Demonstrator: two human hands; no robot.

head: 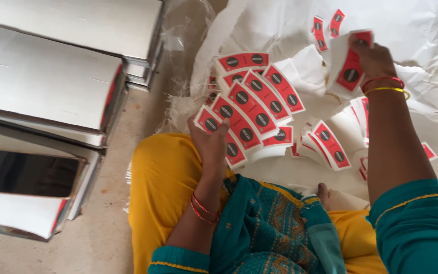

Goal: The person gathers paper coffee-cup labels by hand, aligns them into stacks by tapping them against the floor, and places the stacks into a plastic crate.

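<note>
My left hand [210,143] grips a fanned stack of curved red-and-white printed paper blanks [252,109], each with dark round marks. It holds the fan by its lower left end, above my lap. My right hand [372,60] is raised to the upper right and pinches a small bundle of the same blanks [350,68]. More loose blanks [330,144] lie on the white cloth [411,30] between my hands. Red and gold bangles sit on both wrists.
Tall stacks of white sheets [46,81] with red edges stand on the left. A dark phone [26,172] lies on the nearest stack. Bare concrete floor [102,238] runs between the stacks and my yellow-clad knee [163,172]. Two more blanks [326,25] lie far up on the cloth.
</note>
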